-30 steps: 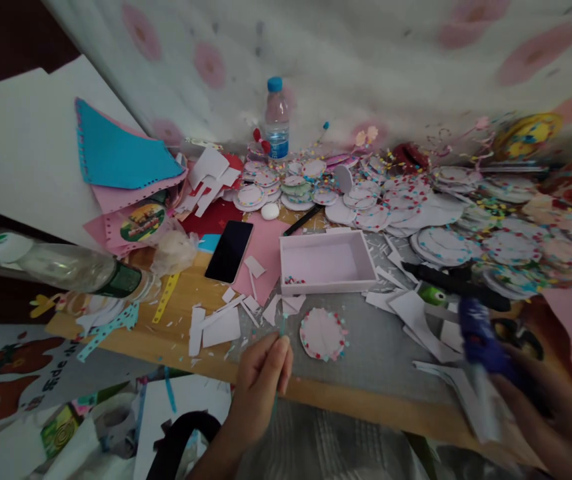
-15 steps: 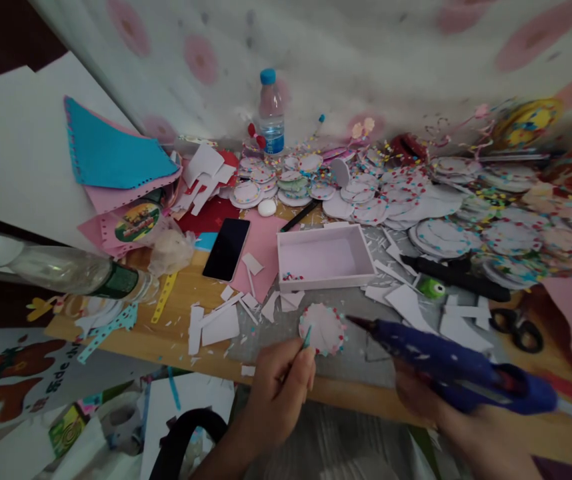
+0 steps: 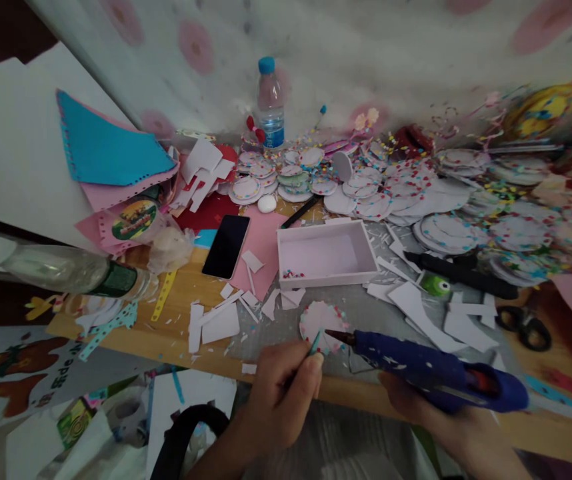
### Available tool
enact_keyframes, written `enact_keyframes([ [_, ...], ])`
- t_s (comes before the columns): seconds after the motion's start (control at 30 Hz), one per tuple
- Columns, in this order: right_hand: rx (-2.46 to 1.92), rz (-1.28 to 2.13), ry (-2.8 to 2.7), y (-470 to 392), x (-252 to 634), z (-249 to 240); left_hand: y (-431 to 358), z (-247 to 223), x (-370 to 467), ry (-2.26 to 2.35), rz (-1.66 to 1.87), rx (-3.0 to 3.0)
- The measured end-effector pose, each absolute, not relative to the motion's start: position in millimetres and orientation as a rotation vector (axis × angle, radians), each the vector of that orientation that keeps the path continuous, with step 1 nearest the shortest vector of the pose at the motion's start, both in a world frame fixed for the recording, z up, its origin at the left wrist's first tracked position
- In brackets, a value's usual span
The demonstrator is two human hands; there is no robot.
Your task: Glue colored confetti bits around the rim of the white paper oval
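Note:
My left hand (image 3: 286, 387) is closed in a pinch on a small teal pointed piece (image 3: 316, 342), whose exact kind I cannot make out. Just beyond it lies a round white disc (image 3: 317, 315), edged with red and teal beads, flat on the grey mat (image 3: 266, 337). A blue hot glue gun (image 3: 431, 370) is gripped in my right hand (image 3: 431, 417). Its dark nozzle points left, very close to the tip of the teal piece and over the disc's right part. Whether nozzle and piece touch, I cannot tell.
A shallow white box (image 3: 329, 257) with a few beads stands behind the disc. Paper scraps (image 3: 219, 325), a phone (image 3: 227, 247) and scissors (image 3: 523, 327) lie around. Stacked beaded discs (image 3: 449, 233) line the back, beside an upright water bottle (image 3: 271, 110).
The glue gun has moved left, bringing its nozzle close to the teal piece. My left hand has shifted slightly right, still pinching that piece.

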State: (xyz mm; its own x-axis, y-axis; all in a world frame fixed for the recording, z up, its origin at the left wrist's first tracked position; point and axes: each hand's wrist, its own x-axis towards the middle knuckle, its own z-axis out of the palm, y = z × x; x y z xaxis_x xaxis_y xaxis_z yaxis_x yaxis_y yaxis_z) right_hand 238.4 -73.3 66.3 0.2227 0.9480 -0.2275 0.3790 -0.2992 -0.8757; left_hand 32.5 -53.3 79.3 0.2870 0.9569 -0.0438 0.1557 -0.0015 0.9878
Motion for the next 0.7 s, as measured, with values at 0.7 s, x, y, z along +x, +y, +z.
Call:
enact_keyframes([
  [0.7,-1.831,0.962,-1.345,-70.8,246.7,59.0,-53.5,81.6,33.7,1.144,0.872,1.440],
])
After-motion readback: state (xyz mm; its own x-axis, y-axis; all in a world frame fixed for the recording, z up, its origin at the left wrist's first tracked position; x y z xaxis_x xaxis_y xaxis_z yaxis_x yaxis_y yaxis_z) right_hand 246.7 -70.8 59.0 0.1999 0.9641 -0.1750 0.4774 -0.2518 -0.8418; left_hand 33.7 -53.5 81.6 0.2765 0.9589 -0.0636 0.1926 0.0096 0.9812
